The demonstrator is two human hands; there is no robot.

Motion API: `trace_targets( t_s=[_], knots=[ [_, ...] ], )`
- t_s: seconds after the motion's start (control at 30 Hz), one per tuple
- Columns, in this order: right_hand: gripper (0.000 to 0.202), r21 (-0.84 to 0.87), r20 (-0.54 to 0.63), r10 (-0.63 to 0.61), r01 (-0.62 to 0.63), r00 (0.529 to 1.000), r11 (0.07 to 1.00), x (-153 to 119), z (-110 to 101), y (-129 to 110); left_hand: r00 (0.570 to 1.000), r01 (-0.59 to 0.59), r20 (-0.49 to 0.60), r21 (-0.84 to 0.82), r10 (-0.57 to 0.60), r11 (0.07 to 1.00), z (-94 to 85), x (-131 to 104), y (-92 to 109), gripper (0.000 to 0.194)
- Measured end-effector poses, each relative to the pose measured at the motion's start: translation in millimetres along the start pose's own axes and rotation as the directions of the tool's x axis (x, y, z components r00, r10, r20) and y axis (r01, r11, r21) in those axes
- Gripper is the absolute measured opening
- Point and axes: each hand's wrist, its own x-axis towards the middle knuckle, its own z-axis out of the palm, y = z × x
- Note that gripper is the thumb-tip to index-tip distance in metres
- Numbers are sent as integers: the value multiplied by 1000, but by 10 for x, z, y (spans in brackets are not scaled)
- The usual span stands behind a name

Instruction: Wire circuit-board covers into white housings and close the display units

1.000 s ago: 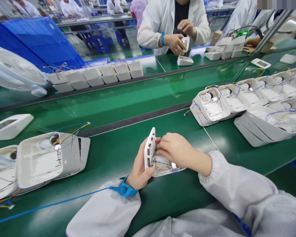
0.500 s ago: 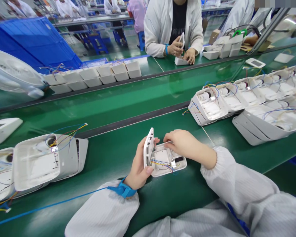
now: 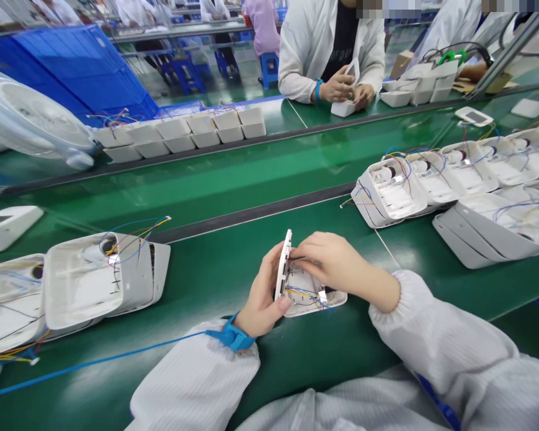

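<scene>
My left hand [image 3: 261,299] is closed around a white plastic cover [image 3: 284,263], which stands on edge with its inner side facing right. The thumb lies across its lower end, beside the open white housing [image 3: 314,309] on the bench. Thin coloured wires [image 3: 299,291] run between the cover and the housing. Over the housing, my right hand [image 3: 335,260] has its fingers pinched together close to the cover's inner side. What sits between those fingertips is hidden. A blue wrist strap [image 3: 233,336] with a cord is on my left wrist.
Wired white housings [image 3: 83,281] stand stacked on the left; more housings [image 3: 393,191] line the right. Across the sunken green channel [image 3: 251,173], a co-worker [image 3: 332,54] handles a similar case. A white fan [image 3: 36,117] and blue crates [image 3: 81,72] are at the far left.
My right hand has moved left and in against the cover's inner side. The cover has turned more edge-on to me. The whole view has shifted slightly.
</scene>
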Motion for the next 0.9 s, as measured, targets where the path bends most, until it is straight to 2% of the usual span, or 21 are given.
trace_targets(
  t_s=[0.07, 0.13, 0.17, 0.2, 0.27, 0.33, 0.37, 0.43, 0.5, 0.6, 0.7, 0.8, 0.9],
  knots=[
    [18, -57, 102, 184, -179, 978, 982, 7, -67, 56, 1000, 20, -13, -29, -21, 999, -7, -19, -31, 76],
    [16, -143, 220, 368, -344, 903, 928, 14, -113, 94, 999, 42, -17, -40, -42, 998, -13, -34, -55, 79],
    [16, -170, 257, 413, -380, 873, 909, 18, -131, 101, 999, 45, -19, -39, -46, 998, -16, -37, -62, 79],
    [16, -174, 270, 423, -389, 865, 905, 22, -147, 98, 999, 44, -20, -35, -44, 998, -18, -38, -64, 79],
    [15, -95, 218, 366, -353, 905, 931, 28, -192, 59, 999, 33, -21, -25, -34, 999, -20, -34, -59, 79],
    [16, 105, 190, 242, -265, 951, 958, 25, -260, -13, 1000, 26, -14, -17, -26, 1000, -19, -26, -46, 79],
    [19, 234, 224, 168, -221, 960, 947, 20, -300, -52, 1000, 23, -11, -13, -24, 1000, -18, -21, -39, 79],
    [28, 433, 331, -1, -151, 944, 889, 1, -374, -118, 1000, 20, -8, -12, -20, 1000, -15, -15, -27, 78],
    [27, 485, 411, -122, -103, 903, 869, -21, -421, -150, 1000, 17, -11, -14, -17, 1000, -11, -13, -20, 78],
    [15, 475, 461, -167, -84, 871, 876, -37, -433, -134, 1000, 16, -16, -15, -16, 1000, -12, -16, -19, 77],
    [14, 515, 485, -142, -151, 863, 844, -30, -418, -82, 1000, 25, -1, -9, -25, 1000, -23, -20, -25, 78],
    [11, 568, 490, -120, -212, 864, 796, -21, -406, -27, 999, 35, 11, -16, -35, 999, -34, -21, -36, 79],
    [16, 636, 510, -161, -244, 845, 732, -20, -402, 25, 1000, 22, 3, -24, -22, 999, -36, -18, -40, 78]
  ],
)
